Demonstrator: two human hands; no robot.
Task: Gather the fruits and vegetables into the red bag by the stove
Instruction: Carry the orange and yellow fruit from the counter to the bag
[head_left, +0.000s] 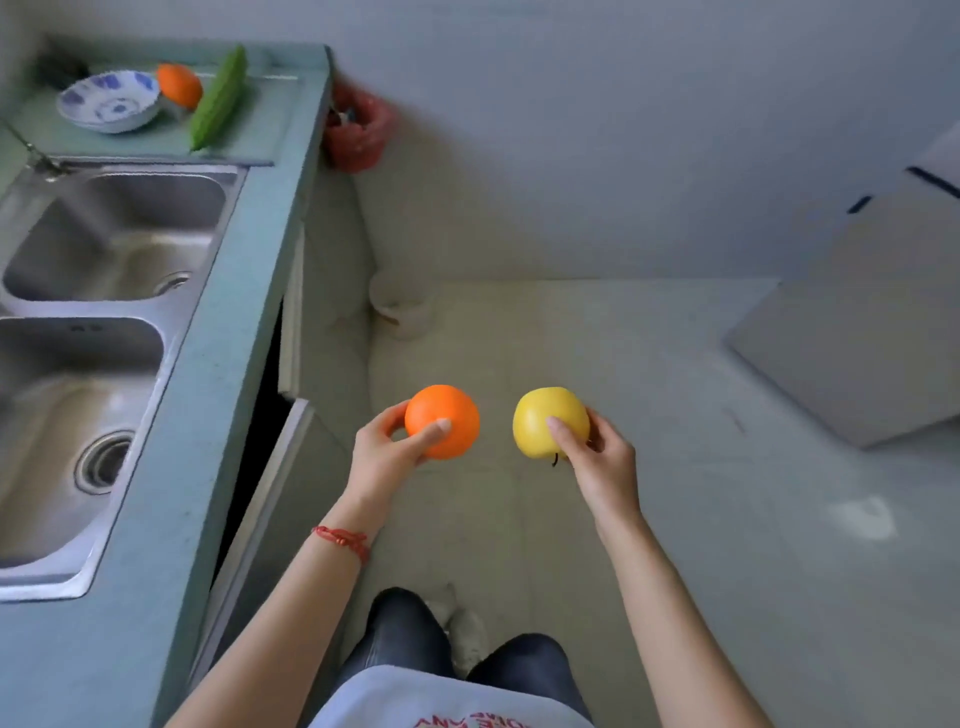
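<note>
We held an orange (441, 421) in the left hand (384, 457) and a yellow apple (550, 422) in the right hand (602, 462), above the floor (675, 467); the red bag (358, 130) hung beside the surface (171, 467).

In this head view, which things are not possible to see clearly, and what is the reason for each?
- Red bag: half hidden behind the counter corner; its contents cannot be told.
- Second orange: its left part is covered by the blue-patterned bowl, and both are blurred.
- Green vegetable: too blurred to identify.
- Stove: not in view.
- Shirt lettering: cut off by the bottom edge.
</note>
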